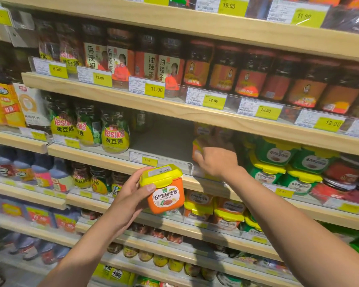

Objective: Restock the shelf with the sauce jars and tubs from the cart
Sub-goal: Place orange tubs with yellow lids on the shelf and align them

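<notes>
Fingers of the left hand [131, 195] are curled round an orange tub [166, 198] with a yellow lid, the thumb laid across its front. The tub is held tilted in front of the wooden shelf [104, 160], just below a price tag [143, 158]. Up and to the right of that grip, the right hand [216, 161] is reached over the shelf edge and a second orange tub [196, 145] is clasped there, thumb on its near side, fingers blurred over its top. Green tubs [278, 154] are stacked just right of this hand; yellow-labelled jars [115, 134] are ranged well left of it.
</notes>
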`<state>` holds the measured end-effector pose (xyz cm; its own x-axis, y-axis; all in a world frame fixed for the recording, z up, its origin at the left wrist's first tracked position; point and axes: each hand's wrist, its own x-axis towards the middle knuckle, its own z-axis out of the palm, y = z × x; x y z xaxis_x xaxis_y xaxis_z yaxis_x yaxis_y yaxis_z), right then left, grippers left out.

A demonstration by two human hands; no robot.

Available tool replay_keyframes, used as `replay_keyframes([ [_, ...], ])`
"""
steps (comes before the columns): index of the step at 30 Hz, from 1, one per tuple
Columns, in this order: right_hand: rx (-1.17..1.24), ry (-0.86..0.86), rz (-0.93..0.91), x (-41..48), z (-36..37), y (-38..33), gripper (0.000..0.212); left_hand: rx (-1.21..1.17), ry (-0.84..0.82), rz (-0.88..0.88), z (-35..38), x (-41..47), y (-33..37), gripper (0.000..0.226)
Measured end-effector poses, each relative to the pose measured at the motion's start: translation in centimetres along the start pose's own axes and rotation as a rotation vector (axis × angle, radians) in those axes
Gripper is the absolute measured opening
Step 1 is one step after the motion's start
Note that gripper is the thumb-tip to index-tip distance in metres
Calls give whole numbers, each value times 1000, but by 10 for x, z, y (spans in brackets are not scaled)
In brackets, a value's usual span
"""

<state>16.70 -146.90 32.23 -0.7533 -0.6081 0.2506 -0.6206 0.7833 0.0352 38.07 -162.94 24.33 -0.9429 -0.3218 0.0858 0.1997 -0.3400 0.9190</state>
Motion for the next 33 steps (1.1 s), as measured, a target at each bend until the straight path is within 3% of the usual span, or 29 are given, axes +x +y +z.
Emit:
replay_keyframes([
  [7,77,-365,93,20,5,25,59,48,-3,-18,12,13,0,86],
  [10,130,-372,142,23,3,32,55,70,-6,-14,14,18,1,84],
  [15,99,-573,267,28,-1,43,47,123,-37,16,16,26,4,95],
  [19,83,-574,306,27,-2,59,51,210,-57,105,16,35,14,96],
  [25,117,-548,287,20,5,62,57,386,-94,205,26,70,41,80],
  [30,108,-486,257,15,2,57,48,575,-42,153,40,114,59,81],
  [33,124,-438,237,14,1,56,46,738,2,90,50,137,62,57],
])
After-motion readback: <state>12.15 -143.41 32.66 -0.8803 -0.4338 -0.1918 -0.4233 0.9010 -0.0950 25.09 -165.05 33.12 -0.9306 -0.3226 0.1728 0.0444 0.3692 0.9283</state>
